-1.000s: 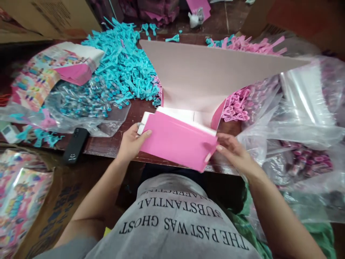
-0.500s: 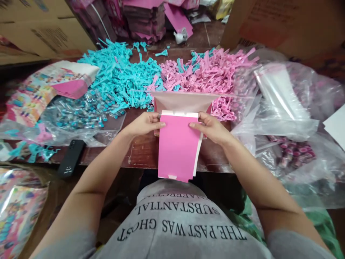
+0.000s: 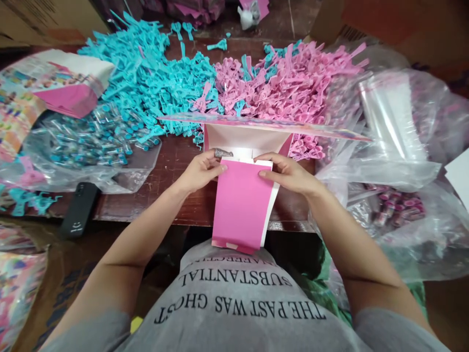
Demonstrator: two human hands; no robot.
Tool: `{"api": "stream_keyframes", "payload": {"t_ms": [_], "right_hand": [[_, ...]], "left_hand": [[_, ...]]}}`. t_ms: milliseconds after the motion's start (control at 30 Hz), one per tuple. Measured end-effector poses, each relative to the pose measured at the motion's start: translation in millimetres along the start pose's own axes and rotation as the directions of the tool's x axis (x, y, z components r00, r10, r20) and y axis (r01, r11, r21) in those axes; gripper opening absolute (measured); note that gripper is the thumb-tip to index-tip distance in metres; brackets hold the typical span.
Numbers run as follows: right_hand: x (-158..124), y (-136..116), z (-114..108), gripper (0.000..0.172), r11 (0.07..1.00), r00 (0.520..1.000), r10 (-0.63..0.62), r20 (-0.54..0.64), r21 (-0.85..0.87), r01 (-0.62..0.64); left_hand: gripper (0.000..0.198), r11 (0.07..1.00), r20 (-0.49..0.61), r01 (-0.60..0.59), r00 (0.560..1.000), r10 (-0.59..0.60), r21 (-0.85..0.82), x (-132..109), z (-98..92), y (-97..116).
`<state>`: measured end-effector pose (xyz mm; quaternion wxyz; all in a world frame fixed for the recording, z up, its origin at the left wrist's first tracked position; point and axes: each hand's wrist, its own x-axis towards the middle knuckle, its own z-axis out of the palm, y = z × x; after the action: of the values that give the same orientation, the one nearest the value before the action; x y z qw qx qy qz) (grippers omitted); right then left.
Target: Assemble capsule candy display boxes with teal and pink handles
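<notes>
A pink cardboard box (image 3: 242, 205) with a white inside stands on end at the table's near edge, its lower end against my shirt. My left hand (image 3: 200, 171) pinches its upper left corner, thumb on the pink face, and one finger wears a grey cover. My right hand (image 3: 289, 173) grips the upper right corner the same way. The box's wide lid flap (image 3: 264, 124) lies folded back, almost flat, over the table behind my hands.
A heap of blue plastic pieces (image 3: 150, 83) and a heap of pink ones (image 3: 286, 83) fill the far table. Bagged blue-capped tubes (image 3: 91, 142) lie left, clear bags (image 3: 395, 127) right. A black phone (image 3: 76, 210) sits at the left edge. Printed flat boxes (image 3: 58, 83) lie far left.
The box turned from lying sideways to standing on end between both hands. Its big flap dropped from upright to nearly flat. My hands shifted from its ends to its top corners.
</notes>
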<state>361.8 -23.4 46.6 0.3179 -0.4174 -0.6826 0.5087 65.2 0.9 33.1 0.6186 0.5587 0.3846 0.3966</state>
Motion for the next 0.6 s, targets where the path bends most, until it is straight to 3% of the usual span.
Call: {"api": "stream_keyframes", "payload": {"t_ms": [100, 200, 267, 333, 433, 500, 600], "right_hand": [[-3.4, 3.1, 5.7, 0.021, 0.970, 0.989, -0.143, 0.024, -0.193, 0.145], [-5.0, -6.9, 14.4, 0.018, 0.908, 0.972, -0.227, 0.054, -0.350, 0.232], [-2.0, -16.5, 18.0, 0.017, 0.902, 0.982, -0.185, 0.038, -0.390, 0.185], [4.3, -24.0, 18.0, 0.028, 0.930, 0.993, -0.109, -0.038, -0.357, 0.089], [14.9, -28.2, 13.2, 0.040, 0.959, 0.989, -0.029, -0.143, -0.282, -0.013], [19.2, -28.0, 10.4, 0.037, 0.957, 0.989, -0.014, -0.146, -0.290, -0.029], [20.8, -27.0, 10.5, 0.030, 0.956, 0.992, -0.026, -0.123, -0.294, -0.012]], "left_hand": [[0.020, 0.994, -0.065, -0.056, 0.996, 0.062, 0.091, -0.9, 3.4, -9.0], [0.011, 0.981, -0.053, -0.068, 0.995, 0.079, 0.179, -3.0, 6.6, -10.9], [0.014, 0.978, -0.013, -0.049, 0.999, 0.053, 0.204, -6.8, 9.4, -7.1], [0.027, 0.972, -0.036, -0.041, 0.998, 0.050, 0.231, -14.2, 12.8, 0.2], [0.059, 0.945, -0.241, -0.082, 0.957, 0.164, 0.317, -30.7, 17.2, 12.6], [0.063, 0.928, -0.311, -0.096, 0.926, 0.216, 0.360, -40.4, 17.6, 17.0], [0.053, 0.949, -0.192, -0.060, 0.973, 0.124, 0.310, -44.4, 13.9, 13.6]]}}
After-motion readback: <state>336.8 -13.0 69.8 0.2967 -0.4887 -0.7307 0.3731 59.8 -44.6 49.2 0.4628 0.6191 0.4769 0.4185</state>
